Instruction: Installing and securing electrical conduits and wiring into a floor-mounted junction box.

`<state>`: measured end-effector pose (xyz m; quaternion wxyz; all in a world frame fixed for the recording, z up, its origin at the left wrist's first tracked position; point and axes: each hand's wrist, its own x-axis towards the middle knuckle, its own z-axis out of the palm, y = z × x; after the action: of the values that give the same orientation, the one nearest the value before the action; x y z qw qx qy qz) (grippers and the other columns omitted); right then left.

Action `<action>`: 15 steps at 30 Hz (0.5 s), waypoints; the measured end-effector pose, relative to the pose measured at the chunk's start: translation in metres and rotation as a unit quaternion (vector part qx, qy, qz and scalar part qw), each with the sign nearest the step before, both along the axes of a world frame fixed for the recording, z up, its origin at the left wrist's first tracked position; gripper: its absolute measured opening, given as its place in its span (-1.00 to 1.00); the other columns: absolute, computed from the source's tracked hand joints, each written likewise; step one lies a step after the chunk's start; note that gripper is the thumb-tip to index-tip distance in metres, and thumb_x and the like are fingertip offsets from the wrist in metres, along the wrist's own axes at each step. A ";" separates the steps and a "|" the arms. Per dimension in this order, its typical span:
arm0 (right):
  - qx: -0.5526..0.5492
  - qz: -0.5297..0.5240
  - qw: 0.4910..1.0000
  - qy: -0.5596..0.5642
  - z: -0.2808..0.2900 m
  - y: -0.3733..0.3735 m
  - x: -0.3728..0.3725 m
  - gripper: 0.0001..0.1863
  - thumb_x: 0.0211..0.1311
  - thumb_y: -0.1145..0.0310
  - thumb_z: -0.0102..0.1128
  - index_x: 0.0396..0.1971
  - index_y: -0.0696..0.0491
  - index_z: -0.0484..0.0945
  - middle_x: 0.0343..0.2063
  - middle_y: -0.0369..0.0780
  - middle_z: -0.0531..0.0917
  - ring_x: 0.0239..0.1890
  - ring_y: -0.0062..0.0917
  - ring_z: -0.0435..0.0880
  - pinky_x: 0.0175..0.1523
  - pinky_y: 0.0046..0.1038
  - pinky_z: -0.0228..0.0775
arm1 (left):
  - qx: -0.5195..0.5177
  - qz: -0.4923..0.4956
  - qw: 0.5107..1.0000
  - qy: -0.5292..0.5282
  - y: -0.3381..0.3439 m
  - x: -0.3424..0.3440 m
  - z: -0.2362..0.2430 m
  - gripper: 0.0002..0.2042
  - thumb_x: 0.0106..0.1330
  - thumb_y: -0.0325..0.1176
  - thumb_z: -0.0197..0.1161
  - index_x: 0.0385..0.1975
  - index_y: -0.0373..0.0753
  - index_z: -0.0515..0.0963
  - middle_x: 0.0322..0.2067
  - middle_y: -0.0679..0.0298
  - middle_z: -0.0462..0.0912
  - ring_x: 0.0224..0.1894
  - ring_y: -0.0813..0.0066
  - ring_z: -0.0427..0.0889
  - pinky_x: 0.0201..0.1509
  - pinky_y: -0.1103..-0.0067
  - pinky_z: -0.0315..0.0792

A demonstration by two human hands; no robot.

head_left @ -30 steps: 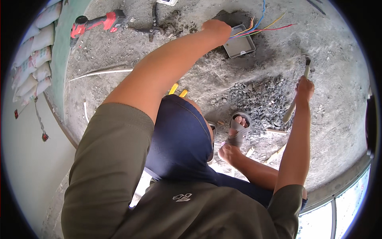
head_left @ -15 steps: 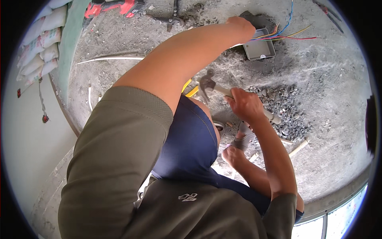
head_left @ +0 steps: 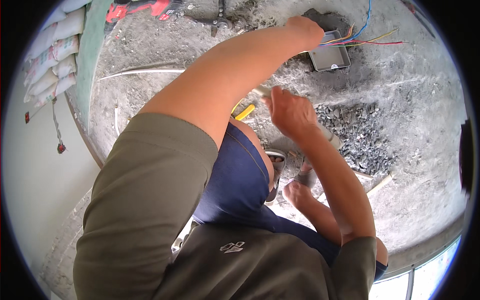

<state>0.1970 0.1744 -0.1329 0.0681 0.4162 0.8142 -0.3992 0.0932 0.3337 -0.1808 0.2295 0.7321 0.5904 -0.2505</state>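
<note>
My right hand [head_left: 292, 111] is wrapped round the pale handle of a claw hammer [head_left: 331, 138]. The hammer's head is hidden behind my left forearm; the handle's end sticks out below my wrist. My left arm reaches far forward, and my left hand [head_left: 306, 31] is beside a grey electrical box [head_left: 330, 59] set in the rough wall surface. Its fingers are hidden behind the hand, so I cannot see what they hold. Blue, red and yellow wires [head_left: 357, 41] come out of the box. Dark, damp-looking mortar [head_left: 330, 22] surrounds it.
Grey rubble [head_left: 367, 145] lies right of my right forearm. Yellow tool handles [head_left: 245, 112] show by my knee. Pliers-like cutters [head_left: 212, 24] and a red power tool [head_left: 137, 10] lie at the far left. White conduit [head_left: 145, 71] runs left of my arm; stacked sacks [head_left: 62, 47] stand beyond.
My right hand with the hammer has moved left and up, and the hammer's head has passed out of sight behind my left forearm. My left hand stays by the box.
</note>
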 end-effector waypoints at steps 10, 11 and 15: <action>-0.064 0.043 0.997 -0.020 0.021 0.010 -0.011 -0.65 0.37 0.07 -0.11 -0.24 0.09 0.41 -0.40 -0.03 0.65 -0.36 -0.16 0.68 -0.25 -0.15 0.51 | 0.011 0.009 1.000 -0.007 -0.004 0.000 -0.006 -0.78 0.15 -0.41 0.15 -0.24 -0.15 0.66 -0.20 0.20 0.67 -0.13 0.20 0.66 -0.14 0.32 0.57; -0.050 0.084 0.995 -0.003 0.026 0.008 -0.009 -0.64 0.37 0.07 -0.13 -0.22 0.09 0.42 -0.37 -0.03 0.66 -0.32 -0.16 0.68 -0.21 -0.16 0.51 | 0.022 0.005 1.000 -0.009 -0.005 0.001 -0.006 -0.78 0.15 -0.40 0.15 -0.23 -0.15 0.66 -0.19 0.20 0.67 -0.13 0.19 0.66 -0.14 0.31 0.57; -0.097 -0.020 0.991 -0.093 -0.001 0.019 -0.007 -0.64 0.37 0.06 -0.13 -0.23 0.07 0.43 -0.41 -0.05 0.67 -0.31 -0.15 0.68 -0.22 -0.17 0.51 | 0.031 0.015 0.999 -0.003 -0.003 0.006 -0.006 -0.78 0.14 -0.40 0.16 -0.24 -0.16 0.66 -0.19 0.20 0.67 -0.13 0.18 0.66 -0.14 0.30 0.57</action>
<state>0.1899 0.1938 -0.1342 0.1754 0.4586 0.7536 -0.4370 0.0990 0.3303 -0.1866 0.2121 0.7304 0.6084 -0.2267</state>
